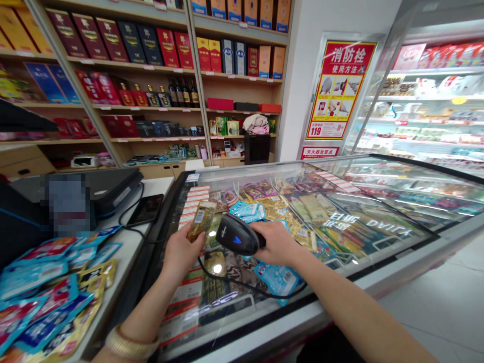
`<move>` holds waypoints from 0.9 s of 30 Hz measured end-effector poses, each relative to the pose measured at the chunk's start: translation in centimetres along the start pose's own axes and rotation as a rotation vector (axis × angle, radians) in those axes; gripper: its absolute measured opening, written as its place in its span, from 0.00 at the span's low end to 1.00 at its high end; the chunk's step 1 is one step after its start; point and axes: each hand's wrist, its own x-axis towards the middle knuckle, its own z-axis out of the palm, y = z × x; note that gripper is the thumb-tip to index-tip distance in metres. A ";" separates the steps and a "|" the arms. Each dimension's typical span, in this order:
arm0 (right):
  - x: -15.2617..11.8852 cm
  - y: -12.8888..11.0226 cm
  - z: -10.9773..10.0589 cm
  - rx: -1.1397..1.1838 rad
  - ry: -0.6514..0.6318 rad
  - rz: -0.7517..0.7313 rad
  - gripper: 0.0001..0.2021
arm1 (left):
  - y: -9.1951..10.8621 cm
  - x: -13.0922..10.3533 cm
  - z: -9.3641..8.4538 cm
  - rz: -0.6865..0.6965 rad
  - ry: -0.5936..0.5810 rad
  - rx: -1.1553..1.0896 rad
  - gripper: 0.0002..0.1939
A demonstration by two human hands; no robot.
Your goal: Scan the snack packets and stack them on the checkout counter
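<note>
In my left hand (185,252) is a small gold snack packet (201,221), pinched at its lower end with its barcode side up. My right hand (278,243) grips a black barcode scanner (238,236) by its handle, the head pointing left toward the packet. The scanner's cable (234,280) loops over the glass top of a chest freezer (328,290). Under and beyond the scanner, blue packets (278,277) and gold packets (278,209) lie on the glass. My fingers partly hide the lower end of the held packet and the scanner's handle.
Many blue, red and gold packets (41,269) are heaped on the counter at left. A phone (145,209) lies behind them by a dark device (117,189). Shelves of boxes (143,65) line the back wall, and a lit refrigerated display (434,108) stands at right.
</note>
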 end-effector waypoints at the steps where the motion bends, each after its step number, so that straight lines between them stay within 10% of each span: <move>1: 0.0 0.0 0.0 0.003 0.004 -0.002 0.14 | 0.0 0.0 0.0 -0.002 -0.001 -0.004 0.21; 9: -0.2 0.6 -0.5 0.054 0.107 -0.017 0.14 | -0.2 0.0 -0.1 -0.044 -0.015 -0.067 0.21; 17: -1.1 6.4 -6.1 -0.113 0.508 0.243 0.11 | 2.0 1.7 -0.4 -0.034 0.001 -0.232 0.23; 27: -5.3 15.4 -10.0 -0.193 0.802 0.718 0.22 | 8.0 4.4 6.4 -0.084 -0.271 -0.382 0.21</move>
